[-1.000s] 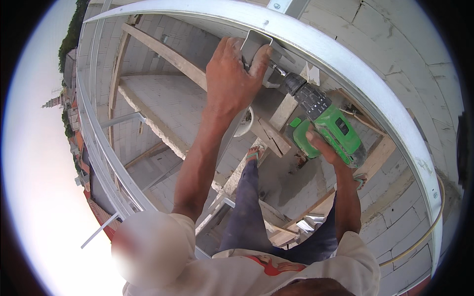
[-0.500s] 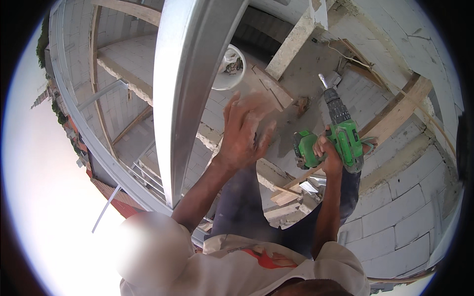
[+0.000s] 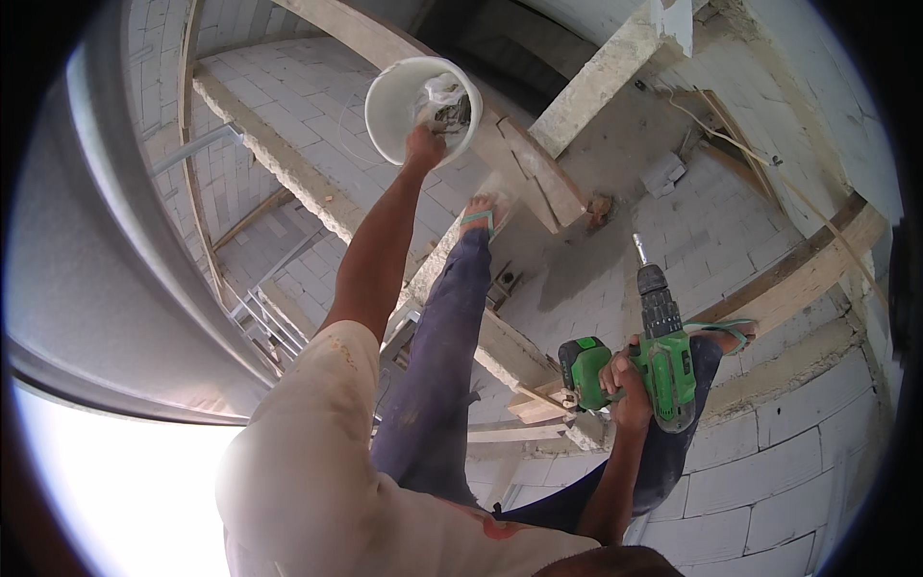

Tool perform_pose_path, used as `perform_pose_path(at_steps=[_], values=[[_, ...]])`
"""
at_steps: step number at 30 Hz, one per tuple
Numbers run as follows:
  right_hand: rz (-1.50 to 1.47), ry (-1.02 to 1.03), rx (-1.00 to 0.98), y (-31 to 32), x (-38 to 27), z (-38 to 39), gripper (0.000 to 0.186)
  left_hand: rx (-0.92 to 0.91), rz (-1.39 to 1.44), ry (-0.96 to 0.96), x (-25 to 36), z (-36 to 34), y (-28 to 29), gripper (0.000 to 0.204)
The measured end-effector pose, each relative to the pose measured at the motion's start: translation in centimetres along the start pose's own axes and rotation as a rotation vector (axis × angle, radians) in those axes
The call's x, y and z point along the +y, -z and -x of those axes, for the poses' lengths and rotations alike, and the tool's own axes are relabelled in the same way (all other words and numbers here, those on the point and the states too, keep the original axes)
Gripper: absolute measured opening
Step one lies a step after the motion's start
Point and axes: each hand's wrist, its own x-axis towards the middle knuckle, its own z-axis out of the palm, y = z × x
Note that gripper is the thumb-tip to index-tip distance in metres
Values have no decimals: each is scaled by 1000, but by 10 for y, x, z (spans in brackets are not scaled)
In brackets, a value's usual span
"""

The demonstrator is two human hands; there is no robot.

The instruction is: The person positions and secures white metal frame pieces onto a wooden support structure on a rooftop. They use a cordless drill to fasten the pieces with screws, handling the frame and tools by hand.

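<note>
over blockwork, green drill (image 3: 663, 361) points up.

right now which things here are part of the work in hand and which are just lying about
In hand:
- left hand reaching into the white bucket, which holds a crumpled bag
- right hand gripping the green cordless drill

Lying about:
- wooden planks under the feet
- grey block on the floor below
- ladder at the left

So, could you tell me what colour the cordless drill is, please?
The cordless drill in the right hand is green and black, seen in the head view.
</note>
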Motion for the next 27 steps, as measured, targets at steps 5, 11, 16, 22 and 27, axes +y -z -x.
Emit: perform_pose_path(at_steps=[5, 11, 16, 22, 27], values=[[4, 6, 12, 14, 8, 1, 46, 27, -80, -99, -46, -59, -34, 36], [-40, -40, 44, 25, 23, 1, 46, 29, -140, -266, -37, -73, -43, 40], [21, -21, 39, 23, 27, -1, 47, -54, -288, -322, -11, -68, -29, 50], [64, -23, 65, 20, 33, -6, 47, -103, -419, -278, -25, -68, -33, 45], [71, -27, 68, 20, 33, -10, 46, -147, -400, -256, -17, -73, -34, 48]])
